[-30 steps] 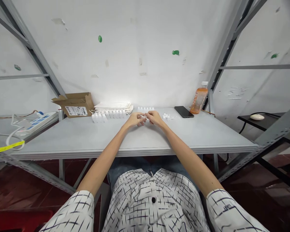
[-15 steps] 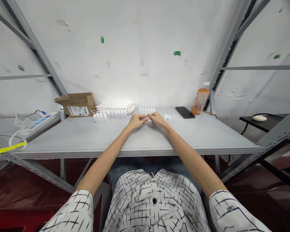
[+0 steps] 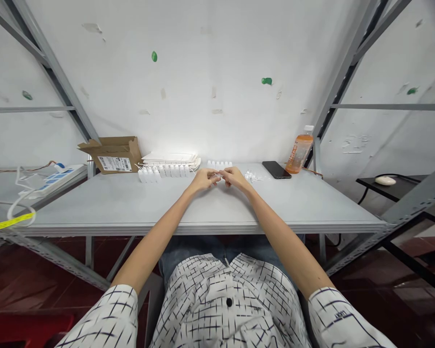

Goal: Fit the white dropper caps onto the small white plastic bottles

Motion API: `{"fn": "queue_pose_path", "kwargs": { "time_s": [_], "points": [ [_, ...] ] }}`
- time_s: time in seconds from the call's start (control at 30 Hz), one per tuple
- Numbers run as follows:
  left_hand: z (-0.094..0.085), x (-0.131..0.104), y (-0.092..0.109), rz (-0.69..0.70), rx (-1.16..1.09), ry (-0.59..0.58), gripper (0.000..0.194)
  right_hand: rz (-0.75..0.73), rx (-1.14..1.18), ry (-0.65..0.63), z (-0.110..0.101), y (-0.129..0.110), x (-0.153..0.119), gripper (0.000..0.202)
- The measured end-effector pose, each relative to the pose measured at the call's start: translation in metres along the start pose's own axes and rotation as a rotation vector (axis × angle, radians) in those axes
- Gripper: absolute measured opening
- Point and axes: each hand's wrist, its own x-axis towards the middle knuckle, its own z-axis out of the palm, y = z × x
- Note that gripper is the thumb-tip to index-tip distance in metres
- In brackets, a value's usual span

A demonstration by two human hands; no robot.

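Note:
My left hand point(image 3: 203, 180) and my right hand point(image 3: 235, 178) meet fingertip to fingertip above the middle of the table. Both are closed in a pinch around something small and whitish, mostly hidden by the fingers; its kind cannot be told. Just behind the hands stands a row of small white bottles point(image 3: 219, 164). Left of my left hand are more small white bottles with thin nozzles point(image 3: 174, 171), grouped upright. A little pile of tiny white plastic pieces point(image 3: 251, 176) lies to the right of my right hand.
Along the back of the grey table point(image 3: 105, 208) are an open cardboard box point(image 3: 118, 153), stacked white papers point(image 3: 171, 158), a black phone point(image 3: 276, 169) and an orange drink bottle point(image 3: 299, 151). A power strip point(image 3: 60, 181) lies at left. Metal posts frame both sides.
The fingers have shifted slightly at the fingertips, with the right index finger more bent over the small thing. Both hands stay in the same place; the view has tilted a little.

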Motion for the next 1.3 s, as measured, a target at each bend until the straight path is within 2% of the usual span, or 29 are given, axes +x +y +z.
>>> {"fn": "queue_pose_path", "kwargs": {
  "time_s": [0.1, 0.27, 0.33, 0.53, 0.67, 0.83, 0.93, 1.07, 1.2, 1.3],
  "points": [
    [0.003, -0.001, -0.003, 0.012, 0.021, 0.006, 0.032, -0.017, -0.016, -0.018, -0.001, 0.001, 0.0, 0.037],
    [0.009, -0.001, -0.005, 0.067, 0.114, 0.095, 0.032, -0.012, 0.051, -0.009, 0.0, 0.003, 0.002, 0.047],
    [0.01, -0.001, -0.003, 0.068, 0.051, 0.085, 0.032, 0.009, 0.075, 0.031, 0.002, 0.003, 0.004, 0.053],
    [0.008, -0.001, 0.007, -0.02, -0.271, -0.054, 0.038, 0.142, 0.179, 0.106, -0.001, 0.0, 0.007, 0.061],
    [0.006, -0.003, 0.013, -0.064, -0.397, -0.127, 0.035, 0.171, 0.249, 0.074, -0.004, 0.002, 0.007, 0.053],
    [0.008, -0.002, 0.014, -0.142, -0.509, -0.153, 0.028, 0.171, 0.166, 0.043, -0.003, 0.007, 0.009, 0.031],
    [0.009, -0.003, 0.015, -0.141, -0.484, -0.15, 0.03, 0.158, 0.155, 0.038, -0.003, 0.008, 0.009, 0.018],
    [0.01, -0.008, 0.019, -0.083, -0.345, -0.152, 0.041, 0.177, 0.174, 0.028, -0.004, 0.005, 0.007, 0.006],
    [0.01, -0.013, 0.023, -0.115, -0.285, -0.189, 0.043, 0.174, 0.239, 0.054, -0.005, 0.002, 0.005, 0.016],
    [0.01, -0.013, 0.023, -0.141, -0.284, -0.211, 0.042, 0.158, 0.266, 0.07, -0.006, 0.002, 0.005, 0.014]
  ]
}}
